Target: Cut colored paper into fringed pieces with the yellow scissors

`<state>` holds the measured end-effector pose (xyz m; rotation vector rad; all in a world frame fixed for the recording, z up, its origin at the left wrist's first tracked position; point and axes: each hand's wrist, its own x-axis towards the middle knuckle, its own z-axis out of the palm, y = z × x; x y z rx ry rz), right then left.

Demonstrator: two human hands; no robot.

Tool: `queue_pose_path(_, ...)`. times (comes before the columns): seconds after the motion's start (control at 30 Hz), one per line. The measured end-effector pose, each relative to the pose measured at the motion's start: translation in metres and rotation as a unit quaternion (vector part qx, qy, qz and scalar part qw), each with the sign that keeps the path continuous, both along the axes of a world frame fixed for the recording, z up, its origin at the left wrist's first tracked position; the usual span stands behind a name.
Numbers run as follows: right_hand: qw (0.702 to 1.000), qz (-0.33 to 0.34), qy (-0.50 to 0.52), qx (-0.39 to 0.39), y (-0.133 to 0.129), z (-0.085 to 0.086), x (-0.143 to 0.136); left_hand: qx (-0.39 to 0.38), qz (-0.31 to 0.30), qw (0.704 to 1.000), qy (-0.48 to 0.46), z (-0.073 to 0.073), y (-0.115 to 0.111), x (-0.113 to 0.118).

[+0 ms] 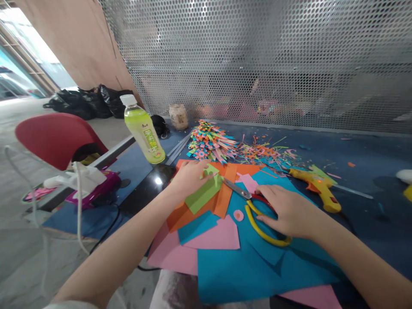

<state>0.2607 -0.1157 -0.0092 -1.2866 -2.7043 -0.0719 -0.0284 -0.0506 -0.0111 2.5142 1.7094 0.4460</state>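
Observation:
My right hand (286,210) grips a pair of scissors (237,189) by its handle loops, one red and one yellow. The blades point left, and their tip is close beside the edge of a green sheet of paper (202,195). My left hand (188,179) has its fingers closed on the upper part of that green paper, which partly hides them. Orange paper (222,208) lies under the green. Below are blue and pink paper (222,236) pieces and a large blue sheet (238,274). A small round pink paper flower (238,215) lies near the scissors.
Behind the sheets stands a cone of colourful paper pieces (209,143), with paper scraps (264,150) to its right. A yellow glue gun (317,186) lies right. At left are a drink bottle (144,133), a black phone-like slab (144,189) and a purple power strip (93,189) with cables.

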Motion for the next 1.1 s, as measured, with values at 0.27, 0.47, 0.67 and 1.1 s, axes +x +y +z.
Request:
queue_pose_path(0.27, 0.995, -0.049, 0.032, -0.086, 0.001, -0.004, -0.004, -0.017, 0.039, 0.998, 0.051, -0.005, -0.001, 0.001)
queue_pose_path(0.47, 0.991, -0.051, 0.079, -0.098, -0.001, -0.005, 0.002, -0.008, -0.064, 0.998, 0.022, -0.01, 0.0, 0.006)
queue_pose_path(0.67, 0.989, -0.095, 0.051, -0.105, -0.002, -0.006, 0.001, -0.005, -0.076, 0.997, 0.028, -0.013, 0.001, 0.007)
queue_pose_path(1.1, 0.983, -0.096, 0.143, -0.059, -0.001, 0.004, -0.001, 0.006, -0.027, 0.999, -0.024, -0.001, 0.0, 0.002)
